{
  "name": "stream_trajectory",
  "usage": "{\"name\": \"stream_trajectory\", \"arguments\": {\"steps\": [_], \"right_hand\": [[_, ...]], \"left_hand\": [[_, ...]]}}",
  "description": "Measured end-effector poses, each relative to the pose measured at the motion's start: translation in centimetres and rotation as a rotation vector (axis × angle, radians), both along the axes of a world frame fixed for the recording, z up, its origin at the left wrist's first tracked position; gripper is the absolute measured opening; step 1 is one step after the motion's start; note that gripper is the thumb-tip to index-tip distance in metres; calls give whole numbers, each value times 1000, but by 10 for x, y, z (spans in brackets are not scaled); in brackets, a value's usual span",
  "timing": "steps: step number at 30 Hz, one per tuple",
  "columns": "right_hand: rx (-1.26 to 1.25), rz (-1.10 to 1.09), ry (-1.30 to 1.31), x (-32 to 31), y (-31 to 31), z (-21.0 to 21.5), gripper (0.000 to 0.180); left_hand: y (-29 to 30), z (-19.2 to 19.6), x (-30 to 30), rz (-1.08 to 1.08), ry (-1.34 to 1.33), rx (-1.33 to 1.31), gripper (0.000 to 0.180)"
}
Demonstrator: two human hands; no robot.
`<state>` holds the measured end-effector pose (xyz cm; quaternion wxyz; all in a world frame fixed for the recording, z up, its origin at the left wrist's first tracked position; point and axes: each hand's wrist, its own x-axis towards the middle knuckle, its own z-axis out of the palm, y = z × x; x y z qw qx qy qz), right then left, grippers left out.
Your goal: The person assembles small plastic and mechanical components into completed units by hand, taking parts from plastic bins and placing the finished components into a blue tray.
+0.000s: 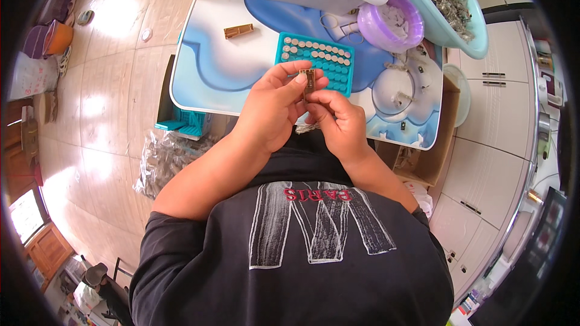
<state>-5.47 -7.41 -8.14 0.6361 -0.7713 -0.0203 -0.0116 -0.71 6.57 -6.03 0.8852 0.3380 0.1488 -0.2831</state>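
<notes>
Thumb and fingers of the left hand [266,108] are clamped on a small brown casing [310,77], raised between the person and the teal tray [345,87] on the counter [211,95]. The right hand [345,122] has its fingertips at the casing's lower end; from where I stand, I can't tell whether that grip is closed on anything. I'd brace the left pinch, make only light, square adjustments with the right, and stay above the counter, lest something slip.
</notes>
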Motion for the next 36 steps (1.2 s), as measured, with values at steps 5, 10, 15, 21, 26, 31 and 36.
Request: {"name": "stream_trajectory", "arguments": {"steps": [5,10,15,21,26,31,36], "right_hand": [[-281,56,-277,8,-6,10,21],[-527,-147,-356,30,-39,15,23],[-837,-284,-401,54,-55,-9,16],[-771,-271,-511,53,-54,-10,14],[-518,-156,-473,37,-23,15,16],[-661,-55,-570,33,-16,6,17],[-686,-8,-602,31,-16,9,16]], "left_hand": [[5,-8,4,-24,39,3,26],[10,-16,0,-85,28,-25,27],[4,-16,-3,-141,43,-25,28],[2,-20,-4,-124,37,-11,28],[2,-23,-1,-119,54,-23,26],[3,-29,-3,-112,25,-71,26],[1,-27,-4,-100,11,-73,25]]}}
